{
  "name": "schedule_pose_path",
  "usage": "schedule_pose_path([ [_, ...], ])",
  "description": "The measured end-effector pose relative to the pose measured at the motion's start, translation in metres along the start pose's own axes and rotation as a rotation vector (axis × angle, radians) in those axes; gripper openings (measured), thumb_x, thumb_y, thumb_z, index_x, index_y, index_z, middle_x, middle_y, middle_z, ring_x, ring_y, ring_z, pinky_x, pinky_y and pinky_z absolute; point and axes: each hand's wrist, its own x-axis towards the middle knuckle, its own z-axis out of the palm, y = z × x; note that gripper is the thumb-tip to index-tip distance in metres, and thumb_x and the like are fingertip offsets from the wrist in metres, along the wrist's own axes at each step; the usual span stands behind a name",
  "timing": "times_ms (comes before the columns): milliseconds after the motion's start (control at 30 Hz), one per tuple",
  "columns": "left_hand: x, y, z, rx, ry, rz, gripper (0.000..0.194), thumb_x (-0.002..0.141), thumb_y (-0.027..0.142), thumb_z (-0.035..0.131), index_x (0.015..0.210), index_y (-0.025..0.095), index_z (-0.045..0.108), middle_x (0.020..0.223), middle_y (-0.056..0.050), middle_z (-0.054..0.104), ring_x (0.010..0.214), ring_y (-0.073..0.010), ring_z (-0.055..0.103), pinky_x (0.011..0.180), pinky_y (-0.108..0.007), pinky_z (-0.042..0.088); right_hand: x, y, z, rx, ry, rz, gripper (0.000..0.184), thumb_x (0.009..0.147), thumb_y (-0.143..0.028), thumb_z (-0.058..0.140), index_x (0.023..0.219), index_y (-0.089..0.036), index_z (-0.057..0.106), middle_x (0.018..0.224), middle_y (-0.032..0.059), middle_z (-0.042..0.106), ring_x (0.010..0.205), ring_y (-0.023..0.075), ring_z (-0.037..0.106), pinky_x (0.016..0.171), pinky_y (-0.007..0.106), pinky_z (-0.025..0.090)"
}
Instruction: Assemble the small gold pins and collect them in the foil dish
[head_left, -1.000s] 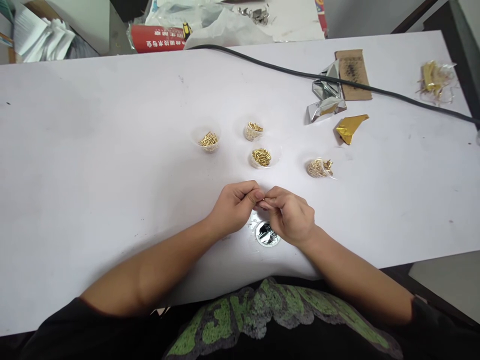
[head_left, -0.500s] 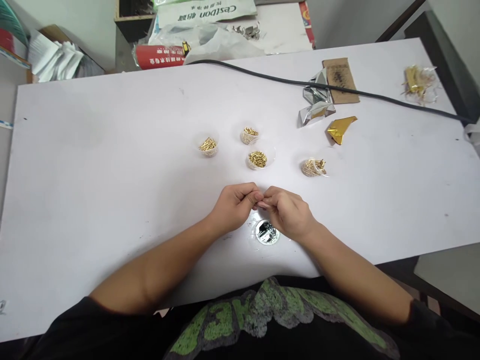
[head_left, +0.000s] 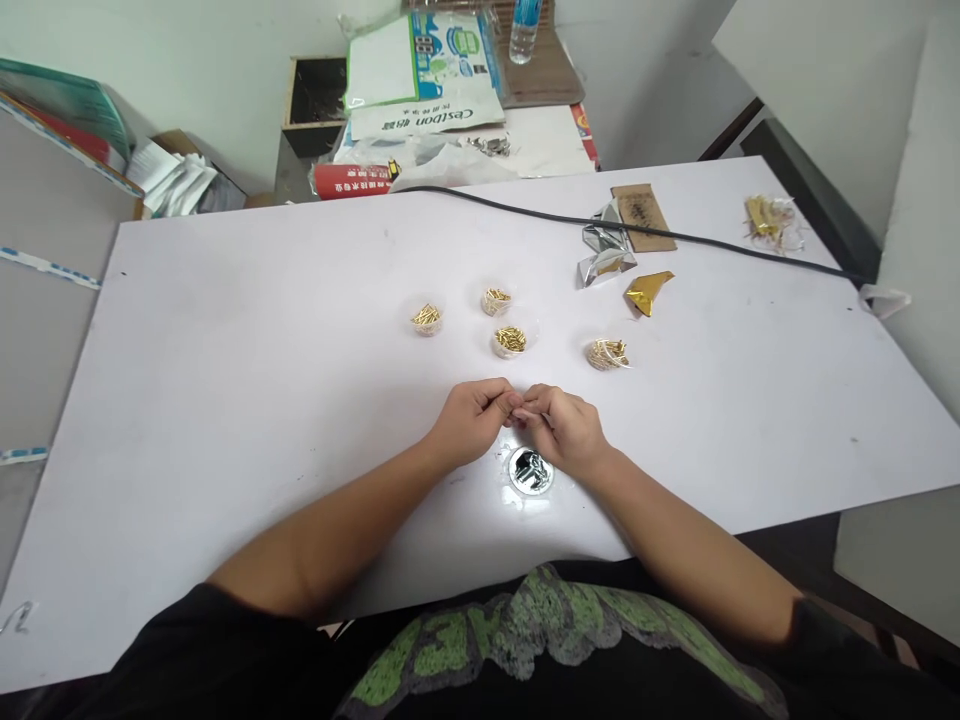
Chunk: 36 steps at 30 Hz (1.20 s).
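Observation:
My left hand (head_left: pixel 478 420) and my right hand (head_left: pixel 566 425) meet fingertip to fingertip over the white table (head_left: pixel 225 330). Both are closed in a pinch, and whatever sits between the fingers is too small or hidden to make out. Just below my right hand lies a round, shiny disc or dish (head_left: pixel 532 470) with dark reflections. Beyond the hands stand small clear cups of gold-coloured metal pieces: a left cup (head_left: pixel 427 320), a back cup (head_left: pixel 496 301), a middle cup (head_left: pixel 510 341) and a right cup (head_left: pixel 607 354) with longer pins.
A black cable (head_left: pixel 525 209) crosses the table's far side, over silver foil (head_left: pixel 606 266) and beside brown cardboard (head_left: pixel 643 218). Gold foil (head_left: pixel 649 293) lies nearer. A clear bag of gold pieces (head_left: pixel 772 222) rests at the far right. Behind stands a water bottle (head_left: pixel 525 35).
The camera view has tilted upward, showing more behind the table. Both hands stay pinched together in nearly the same place; the cups and foil have not moved on the table.

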Motion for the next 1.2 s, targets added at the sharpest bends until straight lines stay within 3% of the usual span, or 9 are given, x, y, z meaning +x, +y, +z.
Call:
schedule_pose_path([
  [200,-0.001,0.001,0.001,-0.118,0.046,-0.035,0.054,0.085,0.066,0.054,0.063,0.017,0.049,0.062,0.0,0.055,0.063,-0.0132,0.053,0.067,-0.029,0.047,0.005,-0.003,0.007,0.097,0.072,0.038,0.014,0.095,-0.013,0.055,0.086,-0.022,0.048,0.074,-0.0004,0.066,0.057,0.0123,0.067,0.049,0.023,0.055],
  [333,-0.001,0.002,-0.002,-0.129,0.054,-0.047,0.056,0.085,0.069,0.052,0.066,0.017,0.051,0.064,0.0,0.054,0.066,-0.0141,0.053,0.07,-0.03,0.047,0.01,-0.008,-0.001,0.083,0.147,0.004,0.012,0.095,-0.012,0.054,0.088,-0.021,0.05,0.071,-0.0008,0.064,0.053,0.0122,0.064,0.047,0.024,0.054],
  [533,-0.004,-0.001,-0.006,-0.071,0.042,-0.071,0.048,0.094,0.057,0.047,0.07,0.017,0.053,0.066,-0.001,0.055,0.068,-0.014,0.051,0.071,-0.028,0.044,0.019,-0.006,-0.059,-0.164,0.372,-0.134,0.01,0.087,-0.011,0.064,0.087,-0.021,0.062,0.073,0.0039,0.068,0.066,0.019,0.065,0.059,0.034,0.053],
  [667,-0.004,-0.003,-0.007,-0.047,0.028,-0.066,0.045,0.097,0.052,0.044,0.071,0.017,0.053,0.068,-0.001,0.055,0.07,-0.014,0.05,0.071,-0.028,0.041,0.023,0.005,-0.096,-0.612,0.493,-0.15,0.013,0.09,-0.017,0.062,0.079,-0.022,0.063,0.065,0.0023,0.064,0.057,0.0174,0.058,0.051,0.032,0.047],
  [767,-0.004,-0.004,-0.007,-0.04,0.023,-0.066,0.044,0.098,0.051,0.043,0.071,0.017,0.053,0.069,-0.001,0.055,0.07,-0.014,0.05,0.072,-0.028,0.041,0.022,0.017,-0.108,-0.677,0.404,-0.028,0.015,0.093,-0.024,0.06,0.08,-0.022,0.067,0.075,0.0055,0.066,0.066,0.0198,0.063,0.057,0.035,0.051],
  [867,-0.003,-0.004,-0.007,-0.032,0.022,-0.065,0.044,0.097,0.051,0.043,0.071,0.017,0.053,0.069,-0.001,0.055,0.07,-0.0142,0.05,0.072,-0.028,0.042,0.016,0.024,-0.11,-0.636,0.282,0.076,0.015,0.095,-0.027,0.056,0.093,-0.022,0.071,0.091,0.0096,0.066,0.087,0.0242,0.067,0.075,0.041,0.057],
  [1000,-0.003,-0.004,-0.008,-0.021,0.02,-0.062,0.044,0.097,0.052,0.043,0.071,0.017,0.053,0.069,-0.001,0.055,0.071,-0.0143,0.049,0.072,-0.028,0.042,0.006,0.027,-0.113,-0.578,0.123,0.176,0.022,0.09,-0.038,0.065,0.106,-0.023,0.069,0.112,0.0128,0.06,0.111,0.0298,0.061,0.095,0.051,0.053],
  [1100,-0.003,-0.003,-0.008,-0.019,0.019,-0.057,0.045,0.097,0.053,0.043,0.071,0.017,0.053,0.069,-0.001,0.055,0.071,-0.0144,0.05,0.072,-0.028,0.042,0.0,0.029,-0.115,-0.603,0.01,0.21,0.025,0.083,-0.043,0.073,0.098,-0.024,0.069,0.121,0.0132,0.056,0.117,0.033,0.057,0.095,0.054,0.053],
  [1200,-0.003,-0.003,-0.008,-0.018,0.019,-0.055,0.045,0.097,0.052,0.044,0.071,0.017,0.053,0.068,-0.001,0.056,0.071,-0.0142,0.049,0.072,-0.028,0.042,-0.001,0.034,-0.113,-0.655,-0.044,0.229,0.019,0.086,-0.04,0.07,0.083,-0.022,0.07,0.121,0.0134,0.056,0.115,0.0333,0.057,0.093,0.056,0.053],
])
